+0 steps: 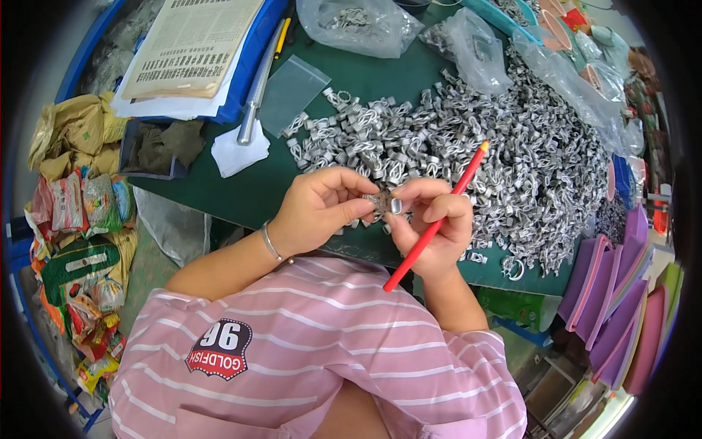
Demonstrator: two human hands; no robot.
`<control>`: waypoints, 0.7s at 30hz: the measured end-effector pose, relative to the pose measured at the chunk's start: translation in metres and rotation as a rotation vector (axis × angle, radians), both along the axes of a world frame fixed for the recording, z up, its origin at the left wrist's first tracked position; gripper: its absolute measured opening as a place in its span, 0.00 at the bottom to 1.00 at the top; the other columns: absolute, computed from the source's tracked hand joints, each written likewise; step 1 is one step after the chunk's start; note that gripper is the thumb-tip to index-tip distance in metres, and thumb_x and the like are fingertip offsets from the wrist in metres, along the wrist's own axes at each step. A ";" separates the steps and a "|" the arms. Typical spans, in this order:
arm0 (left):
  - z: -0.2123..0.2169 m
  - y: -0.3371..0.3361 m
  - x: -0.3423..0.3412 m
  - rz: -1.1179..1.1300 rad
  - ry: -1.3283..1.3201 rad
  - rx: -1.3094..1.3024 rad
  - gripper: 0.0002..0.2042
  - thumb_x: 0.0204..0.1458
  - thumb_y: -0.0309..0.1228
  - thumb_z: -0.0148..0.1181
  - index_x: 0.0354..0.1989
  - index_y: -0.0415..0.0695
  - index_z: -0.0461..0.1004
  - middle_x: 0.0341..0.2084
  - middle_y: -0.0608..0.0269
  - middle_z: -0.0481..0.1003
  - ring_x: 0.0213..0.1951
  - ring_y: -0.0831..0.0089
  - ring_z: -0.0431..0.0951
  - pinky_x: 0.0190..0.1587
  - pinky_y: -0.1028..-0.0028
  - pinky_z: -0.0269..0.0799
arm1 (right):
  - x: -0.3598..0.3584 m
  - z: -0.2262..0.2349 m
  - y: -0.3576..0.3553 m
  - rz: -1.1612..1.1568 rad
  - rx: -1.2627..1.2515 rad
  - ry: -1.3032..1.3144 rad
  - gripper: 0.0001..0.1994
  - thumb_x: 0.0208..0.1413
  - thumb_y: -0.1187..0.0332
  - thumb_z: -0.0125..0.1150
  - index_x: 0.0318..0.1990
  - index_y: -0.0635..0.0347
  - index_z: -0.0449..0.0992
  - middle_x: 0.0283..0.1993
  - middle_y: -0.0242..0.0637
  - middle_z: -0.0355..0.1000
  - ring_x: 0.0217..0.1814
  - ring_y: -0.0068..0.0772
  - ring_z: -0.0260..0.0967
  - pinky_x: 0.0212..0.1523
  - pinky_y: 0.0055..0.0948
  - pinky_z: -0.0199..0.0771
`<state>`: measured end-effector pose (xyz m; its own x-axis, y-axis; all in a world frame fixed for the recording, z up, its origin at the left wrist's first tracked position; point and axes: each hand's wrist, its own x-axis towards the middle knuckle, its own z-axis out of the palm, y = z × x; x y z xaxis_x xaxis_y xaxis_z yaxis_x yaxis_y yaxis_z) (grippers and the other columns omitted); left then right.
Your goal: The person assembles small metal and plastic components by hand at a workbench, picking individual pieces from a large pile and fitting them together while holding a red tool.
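Silvery metal fills this overhead view: a broad heap of small metal clips (504, 139) lies spread over a dark green table (241, 186), and everything else is described from that heap. At its near edge, just in front of the person's chest, both bare hands meet over one small metal piece (385, 202). The left hand (318, 208), with a thin bangle at the wrist, has its thumb and fingers closed on the piece, apparently steadying it. The right hand (433, 219) pinches the same piece from the other side with its fingertips, while a red pencil (436, 219) is tucked across its palm, tip pointing up over the heap, likely parked there so it stays at hand. Working right at the heap's edge keeps the loose clips within easy reach. Beyond the heap, at the far side of the table, clear plastic bags (358, 25) hold more metal parts. Left of the heap lie a small empty clear bag (291, 91), a white cloth (238, 154) and a printed paper sheet (186, 47) on a blue folder. Right of the heap, purple trays (610, 293) stand stacked on edge. Far left of it, below the table, crumpled food wrappers (77, 241) are piled.
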<state>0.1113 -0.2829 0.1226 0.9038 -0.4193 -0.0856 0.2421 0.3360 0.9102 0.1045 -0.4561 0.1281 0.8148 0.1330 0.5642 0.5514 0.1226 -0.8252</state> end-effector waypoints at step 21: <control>0.002 0.011 -0.004 0.041 -0.925 0.814 0.14 0.31 0.25 0.66 0.30 0.43 0.73 0.40 0.58 0.69 0.42 0.59 0.67 0.44 0.65 0.61 | 0.107 0.045 -0.094 -0.475 -0.356 0.009 0.10 0.47 0.78 0.59 0.24 0.62 0.61 0.31 0.38 0.72 0.33 0.21 0.67 0.35 0.20 0.67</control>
